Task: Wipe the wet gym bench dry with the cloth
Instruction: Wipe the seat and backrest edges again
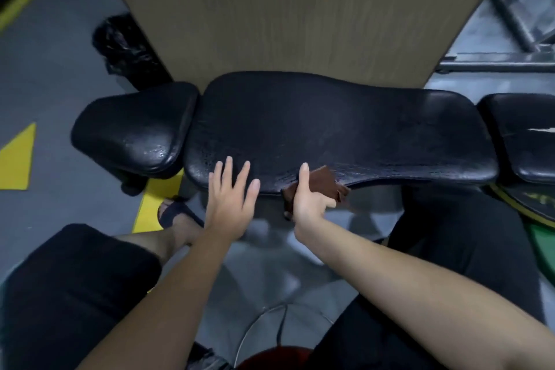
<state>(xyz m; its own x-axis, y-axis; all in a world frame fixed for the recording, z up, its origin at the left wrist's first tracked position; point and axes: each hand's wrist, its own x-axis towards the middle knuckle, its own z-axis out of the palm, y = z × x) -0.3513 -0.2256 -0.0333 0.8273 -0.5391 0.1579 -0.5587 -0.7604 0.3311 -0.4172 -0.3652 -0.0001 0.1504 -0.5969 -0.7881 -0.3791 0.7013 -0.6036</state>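
Standing close, I see a person bent over a long black padded worktop (345, 129) that runs from left to right across the room. Its skin is shiny and dark. Near the front left part, tiny drops of water glint on it, and the skin there looks bumpy and wet. The middle has pale, dull streaks. The front edge curves in where the person stands.

The right hand (306, 201) grips a brown cloth (326, 186) at the front edge of the worktop, a little right of the middle. The thumb (304, 177) lies straight on top and points away from the person. The other fingers are curled round the cloth, and I cannot see their tips. The cloth is bunched up. Part of it sits on the pad and part hangs down over the edge.

The left hand (231, 198) is just beside it, to the left. Its fingers (229, 171) are straight and spread wide, lying flat on the front edge of the worktop. It holds nothing.

A small black pad (132, 132) sits at the left end, touching the worktop, and it has shiny drops on it too. Another black pad (522, 135) sits at the right end, with a white rip in it. A tall wooden board (300, 9) stands behind. A black bag (126, 42) lies on the gray floor (45, 69) at the back left, near yellow marks (18, 159). A foot in a dark sandal (174, 213) is under the left hand. Metal bars (510, 24) lie at the back right.
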